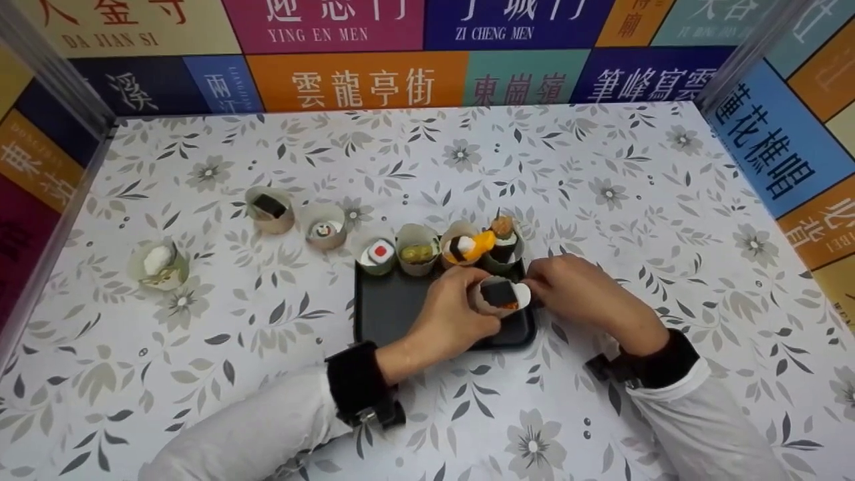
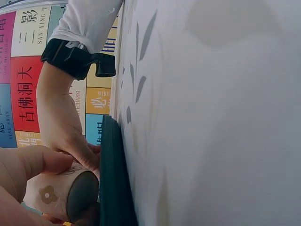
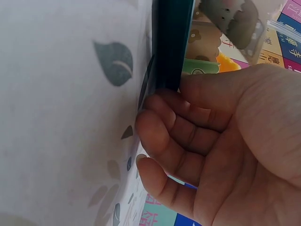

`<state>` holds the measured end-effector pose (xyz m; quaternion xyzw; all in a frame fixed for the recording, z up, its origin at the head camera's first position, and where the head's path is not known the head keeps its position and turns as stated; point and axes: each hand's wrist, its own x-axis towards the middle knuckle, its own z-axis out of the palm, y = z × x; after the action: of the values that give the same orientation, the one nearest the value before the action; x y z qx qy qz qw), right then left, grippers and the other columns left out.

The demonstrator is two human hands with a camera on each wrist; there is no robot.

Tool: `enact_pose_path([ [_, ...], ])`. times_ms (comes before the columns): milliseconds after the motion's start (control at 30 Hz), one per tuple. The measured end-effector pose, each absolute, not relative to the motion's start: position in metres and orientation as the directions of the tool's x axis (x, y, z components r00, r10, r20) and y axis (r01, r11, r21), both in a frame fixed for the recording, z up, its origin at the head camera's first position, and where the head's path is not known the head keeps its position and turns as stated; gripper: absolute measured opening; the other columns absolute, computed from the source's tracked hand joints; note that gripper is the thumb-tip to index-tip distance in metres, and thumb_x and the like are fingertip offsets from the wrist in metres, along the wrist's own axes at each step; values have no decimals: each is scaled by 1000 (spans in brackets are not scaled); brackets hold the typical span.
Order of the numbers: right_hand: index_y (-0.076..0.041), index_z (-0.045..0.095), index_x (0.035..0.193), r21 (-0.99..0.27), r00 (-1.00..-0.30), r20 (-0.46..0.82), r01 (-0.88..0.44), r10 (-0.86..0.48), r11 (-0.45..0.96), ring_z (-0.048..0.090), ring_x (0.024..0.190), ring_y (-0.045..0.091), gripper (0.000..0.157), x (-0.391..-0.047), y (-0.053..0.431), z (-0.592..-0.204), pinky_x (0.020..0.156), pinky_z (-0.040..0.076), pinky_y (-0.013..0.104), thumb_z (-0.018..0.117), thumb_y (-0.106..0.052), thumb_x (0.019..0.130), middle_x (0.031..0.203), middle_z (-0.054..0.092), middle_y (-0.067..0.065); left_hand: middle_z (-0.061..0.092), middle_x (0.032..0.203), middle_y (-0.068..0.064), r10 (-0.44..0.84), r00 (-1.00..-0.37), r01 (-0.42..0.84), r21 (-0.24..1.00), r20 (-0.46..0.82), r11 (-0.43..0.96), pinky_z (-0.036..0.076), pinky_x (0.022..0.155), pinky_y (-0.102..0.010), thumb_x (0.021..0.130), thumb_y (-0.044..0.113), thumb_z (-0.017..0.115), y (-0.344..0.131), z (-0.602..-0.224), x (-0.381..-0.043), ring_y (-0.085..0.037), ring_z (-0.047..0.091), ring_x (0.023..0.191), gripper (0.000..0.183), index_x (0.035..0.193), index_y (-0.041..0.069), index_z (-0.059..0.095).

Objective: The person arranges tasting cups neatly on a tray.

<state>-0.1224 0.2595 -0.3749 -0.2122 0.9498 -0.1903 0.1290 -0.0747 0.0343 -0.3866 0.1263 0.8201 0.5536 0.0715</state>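
My left hand point(image 1: 449, 312) grips a small paper cup point(image 1: 487, 307), tilted over the right part of the black tray point(image 1: 393, 310). Inside it show a black square, some orange and a white rounded edge. In the left wrist view the cup point(image 2: 55, 192) has a flower print, and its base is close to the tray wall point(image 2: 115, 179). At the tray's right edge, my right hand point(image 1: 588, 294) pinches the rim; the right wrist view shows the thumb on the inner side and curled fingers point(image 3: 155, 134) against the outer side of the tray point(image 3: 171, 47).
Along the tray's back stand cups with a red-centred roll point(image 1: 381, 251), green pieces point(image 1: 418, 252), a yellow-orange topping point(image 1: 477, 246) and a brown-topped piece point(image 1: 502, 230). Left on the floral cloth are three more cups point(image 1: 274, 219) point(image 1: 325, 234) point(image 1: 160, 275). Lettered panels point(image 1: 364, 87) wall the table.
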Motion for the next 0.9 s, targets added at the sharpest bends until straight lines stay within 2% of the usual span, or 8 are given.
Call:
enact_pose_path([
  [267, -13, 67, 79, -416, -873, -136, -379, -469, 827, 54, 66, 17, 22, -121, 260, -375, 66, 45, 38, 67, -16, 101, 68, 55, -5, 64, 112, -7, 342, -938, 93, 904, -61, 417, 51, 87, -30, 74, 0, 83, 37, -388, -76, -20, 61, 97, 44, 117, 3, 71],
  [633, -13, 65, 77, -418, -874, -137, -375, -466, 827, 53, 64, 17, 24, -121, 261, -377, 64, 44, 38, 67, -17, 101, 66, 53, -4, 66, 118, -7, 398, -916, 181, 836, -49, 519, 50, 94, -29, 78, 0, 84, 39, -384, -73, -18, 61, 105, 47, 121, 3, 68],
  [767, -12, 66, 78, -422, -873, -141, -374, -467, 826, 53, 64, 18, 22, -122, 261, -377, 63, 44, 38, 67, -16, 100, 66, 54, -3, 65, 121, -11, 420, -905, 208, 795, -64, 570, 50, 99, -32, 80, 2, 83, 41, -383, -74, -22, 61, 113, 50, 127, 1, 66],
  [900, -11, 67, 80, -423, -871, -138, -379, -471, 823, 53, 64, 18, 21, -122, 260, -377, 64, 44, 38, 66, -15, 100, 67, 56, -3, 64, 119, -13, 435, -896, 222, 754, -93, 618, 49, 100, -36, 80, 5, 85, 44, -382, -73, -28, 58, 118, 49, 125, 0, 67],
])
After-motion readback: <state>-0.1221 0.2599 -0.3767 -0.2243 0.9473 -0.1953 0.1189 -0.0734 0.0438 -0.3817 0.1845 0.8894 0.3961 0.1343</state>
